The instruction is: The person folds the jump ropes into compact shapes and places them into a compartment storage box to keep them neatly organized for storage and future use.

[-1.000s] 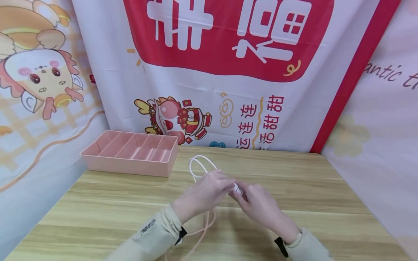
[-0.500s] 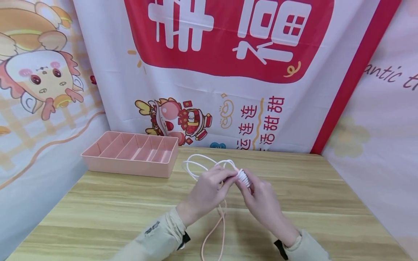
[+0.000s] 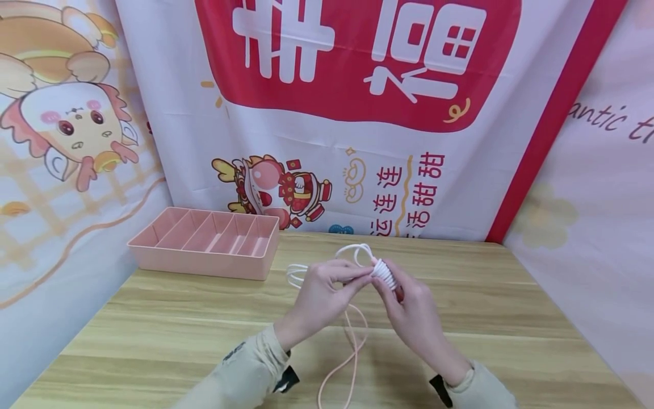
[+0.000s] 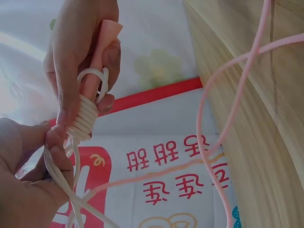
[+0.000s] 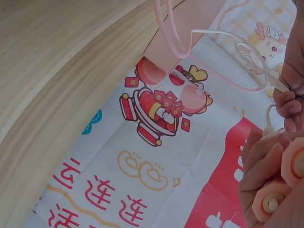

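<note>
Nearest, a slack pink cord (image 3: 352, 358) trails to the bottom of the head view; it looks light, limp and smooth, likely to slide and tangle rather than break. Just beyond, the left hand (image 3: 319, 295) pinches strands of white cord beside the winding. The right hand (image 3: 416, 304) grips the pink handles (image 5: 270, 202) in curled fingers, with the white coil (image 3: 384, 275) wrapped around them, held above the tabletop (image 3: 490, 307). The handles seem stiff and probably light, so they should give the surest hold; the coil looks soft, its turns best pressed together near the end where strands come off. White loops (image 3: 296, 275) stick out past the left hand. The tabletop is pale, wood-grained and apparently flat; at its far left stands a pink divided tray (image 3: 204, 261), before a printed cloth (image 3: 286, 133) hung behind.
</note>
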### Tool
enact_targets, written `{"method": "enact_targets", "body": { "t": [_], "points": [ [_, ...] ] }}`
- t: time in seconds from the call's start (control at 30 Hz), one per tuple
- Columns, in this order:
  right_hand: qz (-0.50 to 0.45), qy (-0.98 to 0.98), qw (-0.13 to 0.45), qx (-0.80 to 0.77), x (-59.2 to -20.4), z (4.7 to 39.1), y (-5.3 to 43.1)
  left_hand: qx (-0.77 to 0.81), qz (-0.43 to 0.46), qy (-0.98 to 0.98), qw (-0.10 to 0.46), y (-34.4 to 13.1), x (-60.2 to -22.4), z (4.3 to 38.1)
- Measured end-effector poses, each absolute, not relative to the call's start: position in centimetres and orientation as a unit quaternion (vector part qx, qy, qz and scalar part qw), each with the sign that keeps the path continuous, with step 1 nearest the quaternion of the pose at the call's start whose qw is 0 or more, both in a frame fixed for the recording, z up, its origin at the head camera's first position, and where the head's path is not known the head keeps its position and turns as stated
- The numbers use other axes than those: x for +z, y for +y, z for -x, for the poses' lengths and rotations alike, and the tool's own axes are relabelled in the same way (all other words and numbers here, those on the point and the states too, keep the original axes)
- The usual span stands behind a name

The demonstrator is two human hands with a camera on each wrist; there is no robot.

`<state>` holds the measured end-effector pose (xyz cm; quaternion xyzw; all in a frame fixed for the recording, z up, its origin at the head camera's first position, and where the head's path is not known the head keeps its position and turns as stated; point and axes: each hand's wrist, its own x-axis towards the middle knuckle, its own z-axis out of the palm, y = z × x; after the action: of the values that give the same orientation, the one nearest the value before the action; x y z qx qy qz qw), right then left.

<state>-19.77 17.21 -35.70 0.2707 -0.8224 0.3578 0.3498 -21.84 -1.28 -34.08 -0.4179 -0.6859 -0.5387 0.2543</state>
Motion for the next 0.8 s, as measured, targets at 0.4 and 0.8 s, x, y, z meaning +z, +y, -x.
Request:
{"method": "enact_targets", "body": {
  "t": [0.4, 0.8],
  "points": [
    [-0.225, -0.787, 0.155, 0.554, -33.5, 18.7, 17.2, -0.484, 0.483, -0.665, 0.300, -1.7, -33.7, 22.5],
    [-0.196, -0.742, 0.128, 0.628, -34.6, 19.1, 17.3, -0.309, 0.497, -0.682, 0.438, -1.3, -34.6, 22.3]
  ]
}}
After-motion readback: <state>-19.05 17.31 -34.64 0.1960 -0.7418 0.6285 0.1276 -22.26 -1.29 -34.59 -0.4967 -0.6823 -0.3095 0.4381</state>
